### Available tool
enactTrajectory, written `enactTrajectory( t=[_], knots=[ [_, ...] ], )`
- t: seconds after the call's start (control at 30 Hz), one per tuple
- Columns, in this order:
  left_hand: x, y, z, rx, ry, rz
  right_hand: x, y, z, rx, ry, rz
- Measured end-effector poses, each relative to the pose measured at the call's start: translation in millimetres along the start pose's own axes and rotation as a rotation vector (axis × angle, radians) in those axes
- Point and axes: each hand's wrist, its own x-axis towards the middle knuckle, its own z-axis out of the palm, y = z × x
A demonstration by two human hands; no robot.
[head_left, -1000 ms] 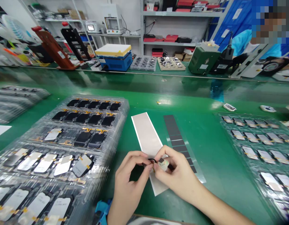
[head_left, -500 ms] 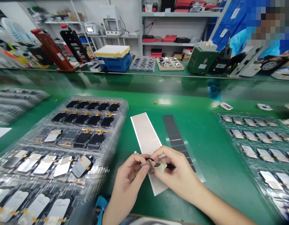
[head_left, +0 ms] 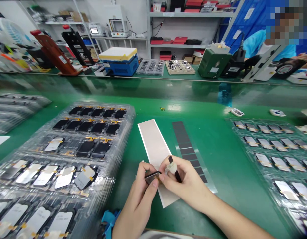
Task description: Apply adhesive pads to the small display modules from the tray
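My left hand (head_left: 137, 202) is closed on a small display screen (head_left: 150, 178), thumb on its face and fingers behind it. The screen is tilted, its dark rim facing up, and partly covered by my fingers. My right hand (head_left: 190, 181) has thumb and index finger pinched at the screen's right edge. Tucked in that same hand is a slim black tool (head_left: 177, 176) with a pale wrapping round its middle; its kind is unclear. Below both hands lies a beige strip sheet with white edges (head_left: 154, 142). Right of it is a clear sheet bearing dark rectangular pieces (head_left: 182, 134).
On the left stands a stack of clear trays (head_left: 128, 132) with black and silver-backed screens. Another clear tray (head_left: 245, 156) of screens lies on the right. Two small white parts (head_left: 237, 112) sit behind it. A blue box (head_left: 120, 66) and a green machine (head_left: 213, 63) line the back ledge.
The screen now shows more between my hands, its face turned further into view. The black tool in my right hand has swung to point more upward.
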Motion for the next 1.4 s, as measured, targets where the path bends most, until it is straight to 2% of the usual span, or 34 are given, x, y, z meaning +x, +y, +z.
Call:
enactTrajectory(
  t=[0.13, 0.27, 0.6, 0.73, 0.9, 1.0, 1.4],
  knots=[
    [0, 2, -0.5, 0.110, -0.044, 0.069, 2, 2, 1, 0.028, 0.008, -0.007],
    [1, 3, -0.9, 0.176, -0.060, 0.076, 2, 7, 0, 0.038, -0.011, 0.041],
    [0, 3, -0.2, 0.158, -0.071, 0.044, 4, 9, 1, 0.055, -0.003, 0.059],
    [0, 2, -0.3, 0.155, -0.028, 0.029, 4, 9, 3, 0.087, 0.000, 0.063],
    [2, 0, 1.0, 0.000, 0.019, -0.026, 4, 11, 4, 0.116, -0.005, 0.065],
    [4, -3, 1.9, -0.089, -0.002, -0.062, 4, 12, 3, 0.112, -0.025, 0.080],
    [7, 4, 5.0, -0.204, -0.022, -0.055, 4, 9, 4, 0.073, -0.031, 0.042]
  ],
)
